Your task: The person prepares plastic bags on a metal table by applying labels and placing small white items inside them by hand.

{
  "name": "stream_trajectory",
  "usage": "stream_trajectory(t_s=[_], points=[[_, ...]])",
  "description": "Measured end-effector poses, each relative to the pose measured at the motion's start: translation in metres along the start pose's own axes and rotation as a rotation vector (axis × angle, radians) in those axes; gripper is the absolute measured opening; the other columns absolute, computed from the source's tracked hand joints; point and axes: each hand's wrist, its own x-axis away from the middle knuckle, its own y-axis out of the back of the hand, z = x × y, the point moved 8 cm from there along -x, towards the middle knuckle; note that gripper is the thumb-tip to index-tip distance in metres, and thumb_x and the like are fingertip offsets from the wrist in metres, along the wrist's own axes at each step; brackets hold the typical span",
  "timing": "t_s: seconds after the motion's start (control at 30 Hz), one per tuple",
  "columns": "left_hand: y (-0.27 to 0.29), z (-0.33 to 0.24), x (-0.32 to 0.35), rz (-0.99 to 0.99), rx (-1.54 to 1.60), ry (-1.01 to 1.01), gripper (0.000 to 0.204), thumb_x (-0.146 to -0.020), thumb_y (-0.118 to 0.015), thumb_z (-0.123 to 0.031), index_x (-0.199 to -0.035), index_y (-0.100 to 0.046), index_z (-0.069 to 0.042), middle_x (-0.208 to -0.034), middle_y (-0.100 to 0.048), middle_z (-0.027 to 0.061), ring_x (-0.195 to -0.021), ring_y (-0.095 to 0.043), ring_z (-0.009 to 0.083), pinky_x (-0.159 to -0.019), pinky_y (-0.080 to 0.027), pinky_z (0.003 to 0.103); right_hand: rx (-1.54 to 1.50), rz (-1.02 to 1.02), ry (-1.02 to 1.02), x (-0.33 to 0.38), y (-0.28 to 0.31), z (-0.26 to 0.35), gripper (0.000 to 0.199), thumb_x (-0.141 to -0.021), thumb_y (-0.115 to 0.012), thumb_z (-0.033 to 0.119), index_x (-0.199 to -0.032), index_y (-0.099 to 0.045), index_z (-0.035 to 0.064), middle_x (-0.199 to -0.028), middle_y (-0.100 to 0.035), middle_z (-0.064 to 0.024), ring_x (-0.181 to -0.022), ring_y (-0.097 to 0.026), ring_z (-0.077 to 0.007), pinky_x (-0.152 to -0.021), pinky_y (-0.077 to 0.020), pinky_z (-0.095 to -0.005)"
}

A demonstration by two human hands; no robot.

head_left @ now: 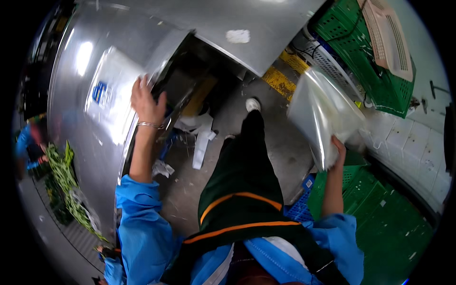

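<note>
My right hand [338, 151] grips the lower edge of a stack of clear plastic bags [316, 107], held up off to my right. Its thumb lies on the plastic, and the other fingers are hidden behind it. My left hand [148, 105], with a bracelet at the wrist, is spread with nothing in it. It hovers at the near edge of a metal table [78, 123], by a clear plastic pack [113, 88] with a blue printed patch. Whether the fingertips touch that pack I cannot tell.
Green crates [380, 209] stand close at my right, with a blue crate [300, 209] beside them. Another green crate [339, 28] and a pale pink basket [392, 42] are at the far right. Paper scraps [202, 142] litter the floor. Leafy greens [66, 185] and co-workers' blue sleeves [23, 140] show at far left.
</note>
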Motion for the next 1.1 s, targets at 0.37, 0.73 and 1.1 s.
stream_trajectory(t_s=[0.37, 0.73, 1.1], points=[[0.032, 0.067, 0.046, 0.154, -0.579, 0.099, 0.068, -0.069, -0.069, -0.024, -0.126, -0.042, 0.001, -0.114, -0.050, 0.0227, -0.107, -0.047, 0.0387, -0.093, -0.038, 0.045, -0.192, 0.245, 0.140, -0.162, -0.090, -0.171, 0.018, -0.080, -0.061, 0.014, -0.092, -0.066, 0.0023, -0.079, -0.065, -0.0070, -0.070, -0.061, -0.0156, -0.072, -0.0477, -0.0265], [0.030, 0.065, 0.054, 0.222, -0.760, -0.196, 0.074, -0.080, -0.065, -0.023, -0.137, -0.025, 0.001, -0.134, -0.036, 0.0266, -0.122, -0.036, 0.0402, -0.104, -0.026, 0.047, -0.514, 0.549, 0.054, -0.340, -0.346, -0.224, 0.056, -0.077, -0.061, 0.002, -0.130, -0.042, 0.0070, -0.116, -0.053, -0.0157, -0.105, -0.051, -0.0267, -0.088, -0.0417, -0.0375], [0.049, 0.062, 0.045, -0.009, -0.571, 0.203, 0.076, -0.080, -0.063, -0.023, -0.139, -0.020, 0.001, -0.135, -0.033, 0.0259, -0.123, -0.034, 0.0387, -0.104, -0.026, 0.046, 0.460, 0.241, 0.558, -0.489, -0.395, -0.265, 0.063, -0.080, -0.061, 0.014, -0.134, -0.032, 0.0043, -0.128, -0.040, -0.0188, -0.118, -0.039, -0.0292, -0.096, -0.0332, -0.0389]])
